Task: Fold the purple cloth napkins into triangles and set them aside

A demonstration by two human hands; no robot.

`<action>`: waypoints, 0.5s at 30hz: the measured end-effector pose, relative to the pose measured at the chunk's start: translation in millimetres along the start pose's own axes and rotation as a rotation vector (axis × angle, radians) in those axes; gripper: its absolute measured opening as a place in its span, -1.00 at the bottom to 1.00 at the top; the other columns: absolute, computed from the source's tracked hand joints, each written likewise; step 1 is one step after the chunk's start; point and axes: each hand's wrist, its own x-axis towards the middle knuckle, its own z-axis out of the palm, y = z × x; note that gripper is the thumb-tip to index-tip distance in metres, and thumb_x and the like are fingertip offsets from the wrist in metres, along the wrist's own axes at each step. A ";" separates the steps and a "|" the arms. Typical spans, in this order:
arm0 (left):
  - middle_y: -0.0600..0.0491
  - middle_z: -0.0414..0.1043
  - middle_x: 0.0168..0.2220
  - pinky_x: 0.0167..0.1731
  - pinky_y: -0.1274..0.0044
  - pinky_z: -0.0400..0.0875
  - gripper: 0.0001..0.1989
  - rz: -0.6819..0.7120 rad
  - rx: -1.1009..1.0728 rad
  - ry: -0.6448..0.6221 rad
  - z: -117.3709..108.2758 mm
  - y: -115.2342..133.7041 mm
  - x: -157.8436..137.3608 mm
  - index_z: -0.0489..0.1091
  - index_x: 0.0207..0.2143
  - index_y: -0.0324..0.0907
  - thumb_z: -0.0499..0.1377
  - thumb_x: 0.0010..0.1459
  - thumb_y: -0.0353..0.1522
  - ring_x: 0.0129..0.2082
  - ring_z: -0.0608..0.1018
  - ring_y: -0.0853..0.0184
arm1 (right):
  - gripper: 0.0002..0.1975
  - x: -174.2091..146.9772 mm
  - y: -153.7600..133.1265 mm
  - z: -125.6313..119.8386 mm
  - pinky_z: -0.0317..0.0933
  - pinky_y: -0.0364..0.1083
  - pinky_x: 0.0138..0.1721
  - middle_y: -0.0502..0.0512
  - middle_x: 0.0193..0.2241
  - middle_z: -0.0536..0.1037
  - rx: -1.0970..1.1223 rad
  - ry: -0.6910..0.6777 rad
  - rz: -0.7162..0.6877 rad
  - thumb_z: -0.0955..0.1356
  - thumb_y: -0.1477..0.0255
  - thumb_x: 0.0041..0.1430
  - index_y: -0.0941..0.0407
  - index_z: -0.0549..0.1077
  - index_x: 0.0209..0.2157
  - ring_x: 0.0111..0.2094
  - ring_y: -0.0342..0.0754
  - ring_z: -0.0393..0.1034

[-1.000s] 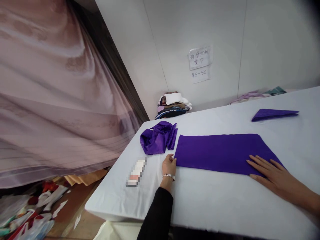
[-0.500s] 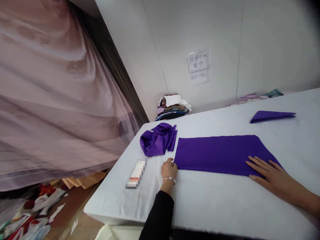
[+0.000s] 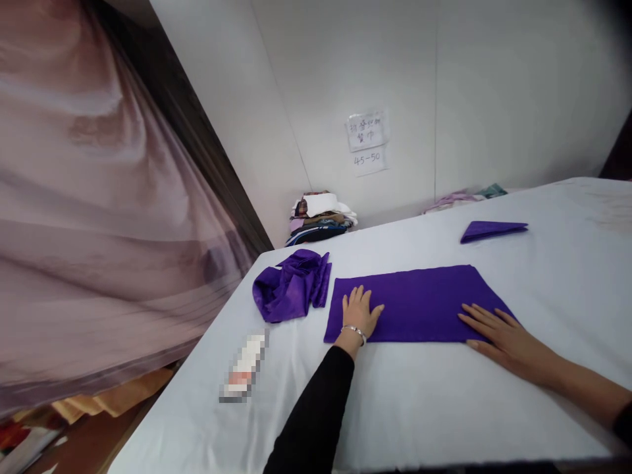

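Note:
A purple cloth napkin [image 3: 419, 303] lies flat on the white-covered table [image 3: 419, 408], in a long shape with a slanted right end. On its left part rests my left hand [image 3: 359, 312], palm down, fingers spread, with a bracelet at the wrist. Over the lower right corner lies my right hand [image 3: 503, 339], flat with fingers stretched out. A crumpled purple cloth [image 3: 291, 286] sits left of the napkin. Behind it, to the right, is a folded purple napkin [image 3: 494, 230] with a pointed shape.
A blurred-out rectangular item [image 3: 244, 368] lies at the table's left. Folded clothes [image 3: 320, 217] are stacked by the wall, under paper signs [image 3: 368, 141]. More cloth [image 3: 459, 197] shows at the back edge. A pink curtain [image 3: 108, 197] hangs on the left.
My left hand has moved from the napkin's lower left corner onto its surface and spread its fingers. My right hand stays on the right end. The view has shifted right.

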 end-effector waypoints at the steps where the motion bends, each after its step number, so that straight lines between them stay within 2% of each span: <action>1: -0.03 0.01 0.24 0.17 0.22 -0.15 -0.43 -0.016 0.008 -0.050 4.5 0.0 6.0 0.15 0.13 -0.12 -0.09 0.15 -0.03 0.23 0.02 0.17 | -0.38 -0.3 -1.0 -0.8 -0.26 0.21 0.19 -0.02 0.24 -0.03 -0.005 -0.008 0.003 0.09 0.00 0.15 -0.06 0.05 0.20 0.24 0.08 -0.24; 4: -0.06 -0.10 0.27 0.18 0.22 -0.21 -0.32 -0.127 0.030 -0.168 13.5 -12.0 15.1 0.06 0.18 -0.17 -0.16 0.14 0.03 0.26 -0.07 0.14 | -0.38 -1.6 -0.7 -2.1 -0.27 0.21 0.19 -0.02 0.24 -0.05 -0.006 -0.036 0.020 0.09 0.01 0.16 -0.06 0.04 0.20 0.24 0.06 -0.26; 9: -0.12 -0.10 0.26 0.18 0.27 -0.20 -0.26 -0.201 0.015 -0.175 11.8 -34.9 12.1 0.04 0.19 -0.25 -0.21 0.13 0.06 0.26 -0.08 0.14 | -0.40 9.5 4.5 -9.6 -0.23 0.23 0.17 -0.01 0.23 -0.01 0.101 -0.073 0.045 0.12 -0.01 0.13 -0.12 0.08 0.18 0.22 0.11 -0.21; 12: -0.14 -0.11 0.26 0.18 0.27 -0.19 -0.26 -0.182 -0.005 -0.177 8.6 -30.2 19.2 0.05 0.18 -0.27 -0.21 0.13 0.06 0.26 -0.08 0.13 | -0.36 38.9 -11.7 -23.0 -0.28 0.23 0.18 0.01 0.24 -0.05 0.127 -0.067 0.031 0.09 -0.01 0.14 -0.07 0.05 0.20 0.24 0.10 -0.26; 15: -0.13 -0.11 0.27 0.18 0.26 -0.20 -0.29 -0.122 -0.004 -0.181 11.2 -15.3 39.1 0.05 0.18 -0.24 -0.20 0.14 0.04 0.26 -0.07 0.14 | -0.31 83.7 -47.7 -31.2 -0.31 0.19 0.19 0.09 0.25 -0.05 0.129 -0.079 -0.033 0.04 -0.03 0.16 0.05 0.05 0.21 0.25 0.09 -0.29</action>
